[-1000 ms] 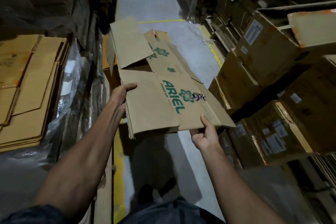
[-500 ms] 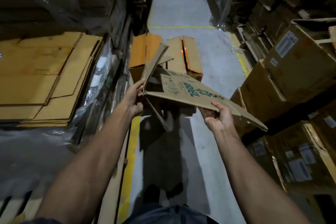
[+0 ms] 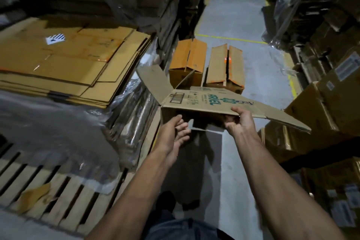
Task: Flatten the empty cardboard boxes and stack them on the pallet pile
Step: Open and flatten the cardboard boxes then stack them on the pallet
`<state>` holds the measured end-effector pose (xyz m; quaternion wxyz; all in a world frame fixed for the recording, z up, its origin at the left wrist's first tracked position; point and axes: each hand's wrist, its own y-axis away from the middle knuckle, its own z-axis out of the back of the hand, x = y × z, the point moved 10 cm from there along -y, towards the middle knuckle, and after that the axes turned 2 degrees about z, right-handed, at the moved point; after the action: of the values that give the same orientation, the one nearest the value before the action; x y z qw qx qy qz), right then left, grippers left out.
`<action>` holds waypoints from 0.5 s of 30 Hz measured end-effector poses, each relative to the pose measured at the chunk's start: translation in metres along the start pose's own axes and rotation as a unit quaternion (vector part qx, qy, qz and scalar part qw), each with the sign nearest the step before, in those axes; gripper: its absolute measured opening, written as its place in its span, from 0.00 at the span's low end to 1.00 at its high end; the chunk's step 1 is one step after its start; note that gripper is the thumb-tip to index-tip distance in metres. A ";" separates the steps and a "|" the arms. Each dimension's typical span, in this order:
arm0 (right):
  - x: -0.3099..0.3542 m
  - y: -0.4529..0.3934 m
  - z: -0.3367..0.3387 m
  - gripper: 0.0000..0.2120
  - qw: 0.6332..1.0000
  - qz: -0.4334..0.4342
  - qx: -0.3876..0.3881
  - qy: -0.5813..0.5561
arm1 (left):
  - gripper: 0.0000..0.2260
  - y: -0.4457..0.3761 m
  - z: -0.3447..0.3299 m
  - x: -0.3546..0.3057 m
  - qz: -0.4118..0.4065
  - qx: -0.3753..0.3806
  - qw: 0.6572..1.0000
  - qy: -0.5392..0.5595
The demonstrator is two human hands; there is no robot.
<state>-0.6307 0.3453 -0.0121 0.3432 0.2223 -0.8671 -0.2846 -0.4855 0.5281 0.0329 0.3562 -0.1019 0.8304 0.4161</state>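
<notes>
Dim warehouse aisle, seen from a head camera looking forward and down: grey concrete floor [image 3: 229, 15] with yellow painted lines, walled on both sides by plastic-wrapped stacks of cardboard. At left, a pallet pile [image 3: 64, 64] of flattened tan sheets, raised on wrapped bundles, with a small black-and-white striped label lying on top, too small to read; bare wooden pallet slats [image 3: 48, 185] nearer, low left. Held out in mid-air straight ahead, a brown Ariel box [image 3: 210, 103], partly collapsed, long axis running left to right and dipping toward the right, flaps splayed at both ends. Printed in green on its top face, upside down from here: "ARIEL" beside a flower-like logo, plus small handling marks not legible. Right hand [image 3: 240, 121] gripping the box's near edge, thumb on top, fingers curled beneath. Left hand [image 3: 176, 131] just below the box's near left corner, fingers loosely spread, gripping nothing; contact with the cardboard uncertain. Pile lying to the left of both hands and somewhat farther off, left hand the closer, so probably a leftward swing once the box is pressed flat. Beyond the box, two open cartons [image 3: 206, 64] standing on the floor. At right, stacked brown boxes [image 3: 323, 103] with white labels, print unreadable.
</notes>
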 end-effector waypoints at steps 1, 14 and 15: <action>-0.004 0.000 0.003 0.28 1.000 -0.005 0.005 0.009 | 0.17 -0.004 0.003 0.011 0.028 0.000 0.998 0.057; -0.037 0.025 0.077 0.42 0.995 -0.057 0.051 0.062 | 0.35 -0.035 0.103 0.023 -0.084 -0.099 0.917 0.378; -0.038 0.024 0.089 0.46 0.995 -0.063 0.047 0.054 | 0.38 -0.036 0.117 0.027 -0.090 -0.105 0.907 0.399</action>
<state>-0.6743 0.4157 -0.0686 0.3597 0.3073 -0.8440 -0.2525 -0.4286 0.5981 -0.0544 0.0188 -0.3703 0.8422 0.3915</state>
